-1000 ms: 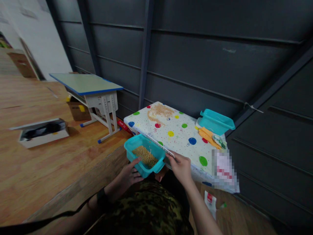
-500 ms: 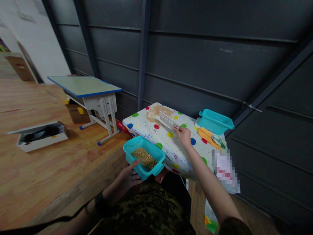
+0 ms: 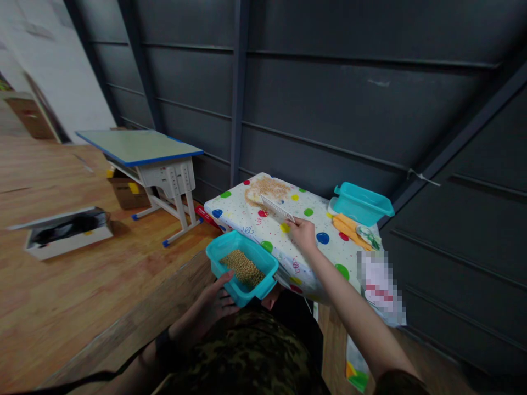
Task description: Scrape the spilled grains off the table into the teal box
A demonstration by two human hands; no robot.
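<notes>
— Biggest risk here?

— Spilling. Holding the teal tub (image 3: 242, 267) of beans just beside the near edge of the surface (image 3: 242, 211) with the left hand (image 3: 216, 302) alone, fingers curled against its near wall and underside. Could tip and shed beans onto the lap or floor.

— And on the right?

— Pinching a white toothed scraper (image 3: 278, 209) in the right hand (image 3: 303, 233), held out next to the loose bean heap (image 3: 267, 188) at the far corner. Might scatter beans over the far edge, or past the tub, if swept hard.

— Anything in the way?

— Only dotted cloth between heap and tub. Off to the right, well apart: a second teal tub (image 3: 362, 203), something orange (image 3: 348, 226), a blurred packet (image 3: 379, 285). Farther left, a blue-edged desk (image 3: 138, 147) and a white box (image 3: 61, 233) on the floor.
</notes>
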